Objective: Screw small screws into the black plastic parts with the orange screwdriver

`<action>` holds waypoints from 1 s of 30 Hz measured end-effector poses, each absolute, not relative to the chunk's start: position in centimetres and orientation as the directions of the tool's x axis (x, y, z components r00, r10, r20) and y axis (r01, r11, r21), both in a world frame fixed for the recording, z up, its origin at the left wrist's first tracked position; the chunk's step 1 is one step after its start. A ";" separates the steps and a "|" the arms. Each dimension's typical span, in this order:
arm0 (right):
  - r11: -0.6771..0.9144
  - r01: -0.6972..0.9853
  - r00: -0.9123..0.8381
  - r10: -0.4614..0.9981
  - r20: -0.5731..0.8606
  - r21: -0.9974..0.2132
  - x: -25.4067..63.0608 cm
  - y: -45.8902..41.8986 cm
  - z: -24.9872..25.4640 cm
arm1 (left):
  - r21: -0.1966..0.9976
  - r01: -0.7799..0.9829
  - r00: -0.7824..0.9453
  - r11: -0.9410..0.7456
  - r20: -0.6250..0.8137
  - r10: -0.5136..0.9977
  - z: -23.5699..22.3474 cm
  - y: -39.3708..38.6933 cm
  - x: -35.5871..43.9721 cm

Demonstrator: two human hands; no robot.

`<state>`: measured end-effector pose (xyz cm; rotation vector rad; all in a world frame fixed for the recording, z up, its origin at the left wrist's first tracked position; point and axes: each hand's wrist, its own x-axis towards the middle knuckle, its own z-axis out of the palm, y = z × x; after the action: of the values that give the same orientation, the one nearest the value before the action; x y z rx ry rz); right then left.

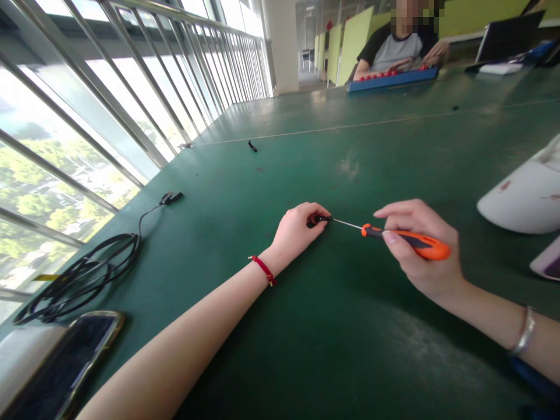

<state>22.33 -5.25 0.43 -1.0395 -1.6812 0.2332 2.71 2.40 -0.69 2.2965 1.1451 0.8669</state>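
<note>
My left hand (301, 224) rests low over the green table (245, 192), its fingers pinched round a small black part (322, 219). Most of that part is hidden by the fingers, so its kind does not show. An orange and black screwdriver (424, 244) lies in my right hand (431, 256), gripped between thumb and fingers with the index finger lifted off. Its thin metal shaft points left, and the tip meets the black part at my left fingertips.
A coiled black cable (109, 262) and a phone (65, 367) lie at the left, beside a metal railing (175, 58). Another small black piece (252, 146) sits farther back. White objects (525, 189) stand at the right. Across the table, a person (398, 49) handles a blue tray (394, 80).
</note>
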 end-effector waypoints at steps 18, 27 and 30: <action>0.577 0.583 -0.029 0.719 0.695 -0.572 22.2 -5.6 0.6 | 0.615 0.550 0.460 -0.565 0.342 0.819 -0.7 2.4 2.7; 0.656 0.383 0.021 0.698 0.716 -0.651 22.3 -5.1 0.0 | 0.612 0.548 0.464 -0.571 0.346 0.816 -0.7 2.4 2.7; 0.605 0.524 -0.052 0.725 0.687 -0.599 22.3 -5.5 0.4 | 0.615 0.545 0.460 -0.571 0.351 0.816 -0.8 2.5 2.7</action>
<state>22.27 -5.53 0.44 -1.0350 -1.7137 0.2241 2.73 2.50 -0.82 2.2958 1.1412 0.8825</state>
